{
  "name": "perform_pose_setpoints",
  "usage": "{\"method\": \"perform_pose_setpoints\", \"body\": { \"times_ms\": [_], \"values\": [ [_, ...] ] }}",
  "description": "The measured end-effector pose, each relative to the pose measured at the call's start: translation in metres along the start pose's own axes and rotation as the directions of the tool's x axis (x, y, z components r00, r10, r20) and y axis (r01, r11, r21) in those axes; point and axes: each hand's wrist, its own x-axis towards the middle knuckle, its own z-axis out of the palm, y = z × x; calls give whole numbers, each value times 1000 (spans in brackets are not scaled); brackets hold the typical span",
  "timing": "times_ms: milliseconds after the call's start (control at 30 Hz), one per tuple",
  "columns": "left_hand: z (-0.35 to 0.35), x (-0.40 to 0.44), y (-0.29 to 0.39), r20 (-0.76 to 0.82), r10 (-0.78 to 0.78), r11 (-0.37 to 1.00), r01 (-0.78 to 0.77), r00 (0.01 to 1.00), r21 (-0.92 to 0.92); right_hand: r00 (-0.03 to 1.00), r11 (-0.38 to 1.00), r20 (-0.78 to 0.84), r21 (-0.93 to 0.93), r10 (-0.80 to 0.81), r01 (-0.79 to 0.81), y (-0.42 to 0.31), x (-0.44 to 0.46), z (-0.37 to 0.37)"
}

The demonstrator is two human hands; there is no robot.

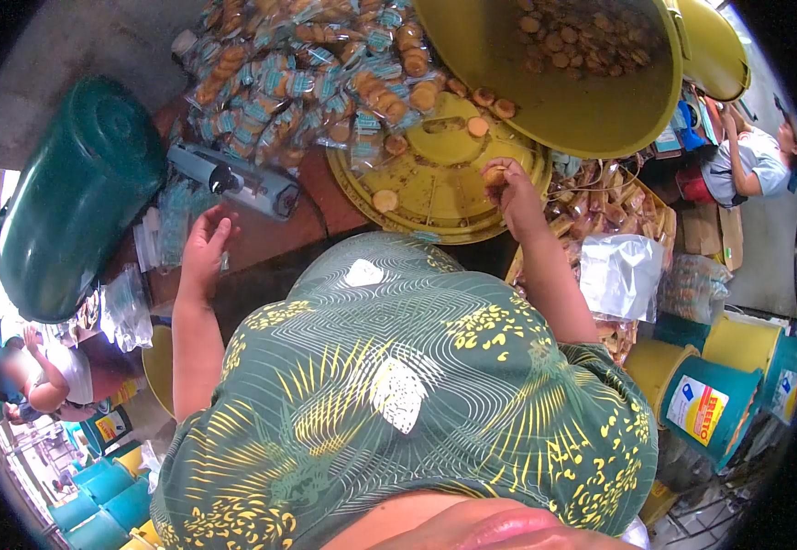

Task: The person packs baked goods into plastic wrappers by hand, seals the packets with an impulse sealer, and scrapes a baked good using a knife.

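Observation:
My right hand (pixel 511 188) pinches a round brown cookie (pixel 494 175) above the right part of a yellow lid (pixel 444 183). A few loose cookies lie on that lid. Behind it a large yellow tub (pixel 545 101) is tipped toward me, with many cookies inside. My left hand (pixel 208 240) is beside a stack of clear printed bags (pixel 178 220), its fingers apart and nothing seen in it. Just beyond is a grey bag sealer (pixel 252 183). Filled cookie packets (pixel 279 87) are heaped at the back.
A dark green bin (pixel 82 197) lies at the left. On the right are a crate of packed snacks (pixel 614 206), a white plastic bag (pixel 620 275) and teal tubs (pixel 710 408). Other people are at the far right (pixel 747 160) and far left (pixel 54 371).

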Motion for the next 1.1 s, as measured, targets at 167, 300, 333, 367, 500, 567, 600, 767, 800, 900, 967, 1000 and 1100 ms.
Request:
{"method": "perform_pose_setpoints", "body": {
  "times_ms": [167, 300, 333, 367, 500, 567, 600, 767, 800, 900, 967, 1000, 1100],
  "values": [
    [-7, -2, -12, -14, 12, 997, -11, 1000, 80, 1000, 998, 4, -70, -8, 9, 0, 3, -2],
    [-7, -4, -15, -19, 6, 998, -5, 1000, 66, 999, 973, -20, -228, -37, 32, 1, 5, 0],
    [-7, -5, -16, -22, 4, 998, -3, 1000, 64, 999, 964, -28, -265, -35, 26, -1, 4, 2],
    [-8, -6, -15, -22, -6, 998, 7, 1000, 70, 999, 969, -40, -247, -20, 10, 1, 6, 1],
    [-10, -11, -14, -26, -33, 995, 36, 999, 92, 998, 998, -22, -27, 59, -59, 3, 13, -2],
    [-9, -13, -14, -36, -37, 994, 41, 999, 98, 995, 994, 5, -55, 97, -97, 2, 16, -2],
    [-8, -16, -12, -44, -38, 994, 42, 998, 99, 993, 978, 7, -176, 114, -111, -1, 16, 0],
    [-13, -22, -22, -65, -74, 990, 82, 995, 116, 997, 701, 77, -711, 8, 50, -28, 14, 24],
    [-12, -26, -21, -78, -88, 989, 96, 993, 112, 986, 547, 130, -820, -104, 166, -27, 30, 16],
    [-15, -36, -23, -98, -99, 989, 109, 990, 104, 936, 168, 250, -940, -249, 296, -45, 86, 4],
    [-15, -43, -23, -119, -105, 987, 118, 987, 105, 921, 50, 249, -960, -301, 276, -52, 125, 10],
    [-12, -48, -20, -136, -114, 986, 129, 984, 107, 917, 33, 221, -969, -332, 245, -51, 142, 14],
    [-10, -60, -24, -163, -119, 984, 139, 979, 116, 968, 89, 95, -989, -234, 118, -46, 164, 26]
  ]
}}
